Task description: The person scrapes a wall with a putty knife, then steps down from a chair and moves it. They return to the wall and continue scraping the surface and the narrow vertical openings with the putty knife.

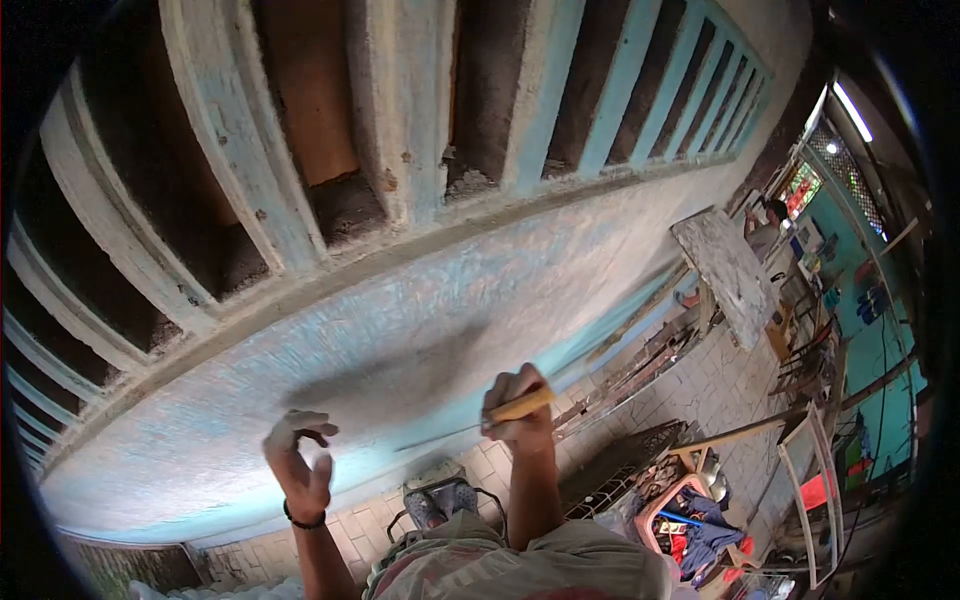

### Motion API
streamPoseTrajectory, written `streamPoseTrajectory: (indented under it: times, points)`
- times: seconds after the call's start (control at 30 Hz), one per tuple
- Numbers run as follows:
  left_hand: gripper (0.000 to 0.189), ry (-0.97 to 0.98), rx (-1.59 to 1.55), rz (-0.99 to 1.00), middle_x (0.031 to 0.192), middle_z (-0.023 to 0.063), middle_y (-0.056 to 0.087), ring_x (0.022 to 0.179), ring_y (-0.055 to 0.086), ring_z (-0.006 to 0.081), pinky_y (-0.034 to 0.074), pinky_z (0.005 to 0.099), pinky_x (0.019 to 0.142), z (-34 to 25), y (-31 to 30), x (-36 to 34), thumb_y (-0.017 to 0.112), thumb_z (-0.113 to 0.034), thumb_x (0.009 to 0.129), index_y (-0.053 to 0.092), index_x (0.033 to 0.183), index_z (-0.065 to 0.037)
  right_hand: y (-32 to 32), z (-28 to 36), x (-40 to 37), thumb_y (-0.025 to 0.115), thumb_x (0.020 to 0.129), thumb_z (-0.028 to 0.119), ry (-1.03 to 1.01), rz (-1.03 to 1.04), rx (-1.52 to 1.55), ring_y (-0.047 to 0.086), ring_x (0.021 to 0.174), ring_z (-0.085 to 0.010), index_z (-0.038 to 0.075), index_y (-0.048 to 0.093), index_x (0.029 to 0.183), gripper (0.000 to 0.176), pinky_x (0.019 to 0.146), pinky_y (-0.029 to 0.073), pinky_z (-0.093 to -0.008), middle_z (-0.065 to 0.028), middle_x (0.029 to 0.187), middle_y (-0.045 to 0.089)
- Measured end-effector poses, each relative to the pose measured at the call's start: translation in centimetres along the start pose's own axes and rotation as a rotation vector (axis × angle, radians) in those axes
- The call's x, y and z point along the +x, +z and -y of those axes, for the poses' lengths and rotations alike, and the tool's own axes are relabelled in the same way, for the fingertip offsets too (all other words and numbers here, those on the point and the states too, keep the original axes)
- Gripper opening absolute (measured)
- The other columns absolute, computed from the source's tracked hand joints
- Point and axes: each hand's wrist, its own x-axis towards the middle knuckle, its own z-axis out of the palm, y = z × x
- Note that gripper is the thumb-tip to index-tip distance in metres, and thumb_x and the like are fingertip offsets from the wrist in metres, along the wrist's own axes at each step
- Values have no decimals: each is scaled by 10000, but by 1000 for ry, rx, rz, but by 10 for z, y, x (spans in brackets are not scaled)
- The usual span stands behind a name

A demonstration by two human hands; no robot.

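Note:
My right hand (512, 408) is wrapped round a flat yellow block (522, 403) with a straight edge; its underside and exact kind do not show. It is in front of the lower part of a wall (400, 310) with patchy white and pale blue paint. My left hand (298, 455) holds nothing, its fingers bent and apart from the thumb, with a dark band at the wrist. Both hands cast a broad shadow on the wall. Above them runs a ledge under a row of worn, pale blue slats (400, 110) with dark gaps between.
Below me stands a chair (443, 500) on the tiled floor (480, 465). At right are a pink basin (655, 510) heaped with cloth, a frame (815, 500) and a board-topped table (730, 270). Another person (768, 228) is at the far right.

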Motion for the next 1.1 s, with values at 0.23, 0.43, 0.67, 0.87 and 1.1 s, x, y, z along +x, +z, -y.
streamPoseTrajectory:
  times: [0.23, 0.43, 0.67, 0.87, 1.1]
  points:
    - [300, -97, 186, 24, 913, 116, 749, 763, 692, 195, 530, 293, 682, 5, 46, -60, 914, -31, 720, 718, 947, -10, -1, -45, -58, 886, 701, -93, 369, -95, -124, 735, 824, -248, 52, 619, 918, 373, 704, 592, -361, -173, 905, 730]
    - [218, -129, 392, 100, 668, 36, 683, 584, 620, 140, 442, 283, 521, 7, 53, -59, 913, -83, 773, 704, 736, -38, -28, 6, -66, 915, 766, 56, 342, 270, -667, 726, 792, -148, 38, 732, 1013, 308, 683, 571, -306, -91, 914, 764]
    - [425, 12, 483, 193, 625, 50, 605, 521, 579, 189, 438, 311, 494, 18, 95, -55, 998, -208, 660, 602, 667, -52, -21, 25, -70, 813, 880, 284, 242, 368, -1153, 720, 682, -297, 101, 754, 948, 204, 646, 561, -405, -92, 824, 755]
    - [305, -33, 331, 551, 697, 82, 666, 581, 654, 223, 499, 336, 522, 28, 108, -51, 940, -149, 725, 655, 750, -46, -27, 20, -103, 797, 859, 243, 446, 303, -1180, 691, 692, -340, 61, 664, 875, 226, 641, 524, -441, -116, 726, 687]
    - [66, -11, 363, 681, 792, 93, 745, 643, 690, 214, 526, 312, 578, 76, 96, -31, 811, -85, 854, 760, 845, -45, -38, -6, -146, 801, 813, 131, 506, 44, -1238, 644, 652, -342, 49, 699, 990, 220, 615, 482, -434, -149, 689, 634]
